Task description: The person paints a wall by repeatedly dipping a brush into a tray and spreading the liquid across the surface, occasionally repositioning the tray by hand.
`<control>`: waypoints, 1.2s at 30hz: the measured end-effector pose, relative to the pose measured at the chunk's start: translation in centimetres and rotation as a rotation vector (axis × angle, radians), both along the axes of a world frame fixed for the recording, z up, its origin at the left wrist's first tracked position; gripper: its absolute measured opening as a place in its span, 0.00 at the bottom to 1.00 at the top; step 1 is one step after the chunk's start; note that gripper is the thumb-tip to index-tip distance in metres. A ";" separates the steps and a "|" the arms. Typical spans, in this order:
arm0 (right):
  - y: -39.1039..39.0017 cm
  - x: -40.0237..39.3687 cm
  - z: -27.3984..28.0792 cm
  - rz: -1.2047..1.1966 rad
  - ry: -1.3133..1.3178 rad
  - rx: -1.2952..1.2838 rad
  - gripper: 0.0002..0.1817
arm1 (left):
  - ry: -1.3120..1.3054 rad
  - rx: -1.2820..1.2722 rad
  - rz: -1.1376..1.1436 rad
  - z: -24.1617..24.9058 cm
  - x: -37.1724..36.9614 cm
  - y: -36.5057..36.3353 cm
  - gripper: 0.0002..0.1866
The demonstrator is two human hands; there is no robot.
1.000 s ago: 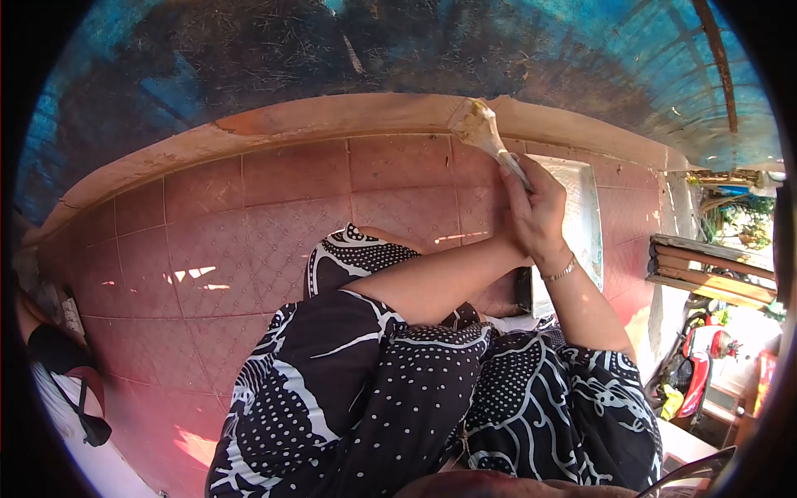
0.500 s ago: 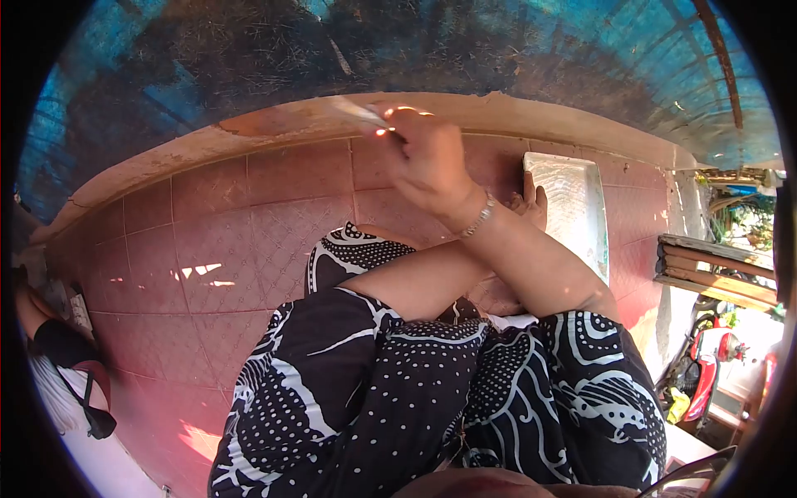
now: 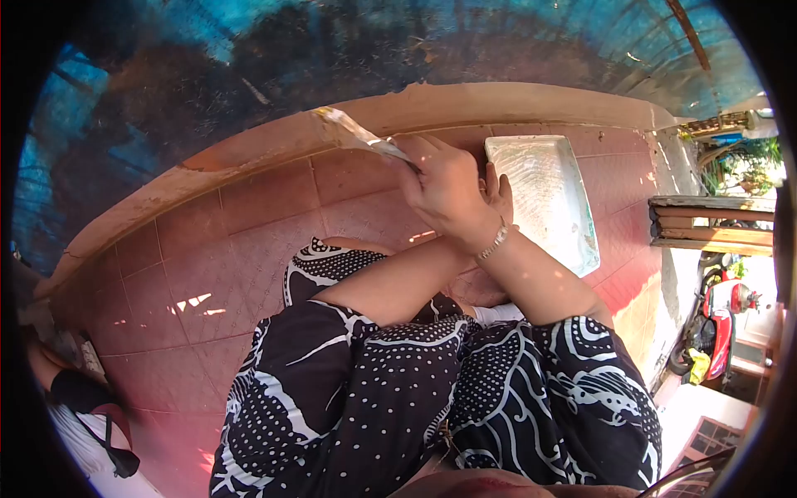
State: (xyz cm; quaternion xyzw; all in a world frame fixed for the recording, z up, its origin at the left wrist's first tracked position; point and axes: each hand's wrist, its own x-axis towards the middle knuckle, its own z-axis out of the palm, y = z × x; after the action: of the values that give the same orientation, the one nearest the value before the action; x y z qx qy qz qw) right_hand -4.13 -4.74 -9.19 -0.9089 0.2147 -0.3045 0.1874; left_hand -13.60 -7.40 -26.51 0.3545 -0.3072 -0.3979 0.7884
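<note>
Brush, clamped in right hand; left hand, partly hidden, fingers apart, I see near tray.

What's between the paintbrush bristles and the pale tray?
In the head view: the right hand, gripping the paintbrush, then the partly hidden left hand, next to the pale tray.

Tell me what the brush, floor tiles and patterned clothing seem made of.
Brush: fanned end likely hair or fibre, stained; the rest unclear.
Floor tiles: likely ceramic or cement, dull reddish, judging by the joint lines.
Patterned clothing: matte, soft fabric, perhaps cotton, draping in folds.
</note>
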 end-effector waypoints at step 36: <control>-7.0 -13.0 -5.2 -0.660 0.042 0.211 0.12 | -1.071 0.717 -0.452 7.6 4.7 0.1 0.37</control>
State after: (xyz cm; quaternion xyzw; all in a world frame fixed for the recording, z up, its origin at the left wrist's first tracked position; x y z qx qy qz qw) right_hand -17.10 -11.74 -14.44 -0.7723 0.5312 -0.3059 0.1671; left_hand -8.90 -7.33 -18.91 0.6690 -0.5705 -0.3998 0.2591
